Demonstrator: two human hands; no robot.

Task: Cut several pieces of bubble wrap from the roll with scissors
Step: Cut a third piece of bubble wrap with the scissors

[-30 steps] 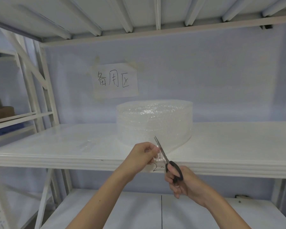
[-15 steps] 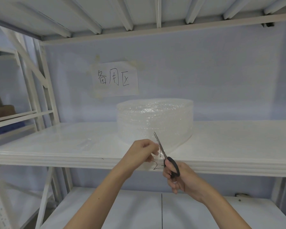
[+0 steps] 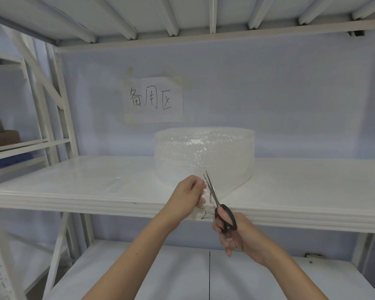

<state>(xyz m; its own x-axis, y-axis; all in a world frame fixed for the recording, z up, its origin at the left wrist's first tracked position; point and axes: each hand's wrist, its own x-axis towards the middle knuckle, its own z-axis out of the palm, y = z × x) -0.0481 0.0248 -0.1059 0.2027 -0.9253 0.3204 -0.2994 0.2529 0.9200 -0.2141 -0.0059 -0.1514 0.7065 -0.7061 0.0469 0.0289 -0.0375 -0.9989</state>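
White shelf (image 3: 74, 187) is carrying the bubble wrap roll (image 3: 204, 152) by the wall; left hand (image 3: 187, 197) fingers are pinching its loose flap, right hand (image 3: 236, 232) fingers are gripping black-handled scissors (image 3: 219, 204), blades slightly parted at the flap.

roll (image 3: 204, 154) set mid-shelf (image 3: 74, 191), toward back | loose sheet end drawn to front edge | sign (image 3: 153, 99) taped behind roll

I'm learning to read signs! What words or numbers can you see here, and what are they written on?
"备用区": black handwriting on the white paper sheet taped to the pale blue wall above the clear bubble wrap roll.
"2": black marker on the front edge of the white shelf board; a further mark beside it is hidden by the black-handled scissors.
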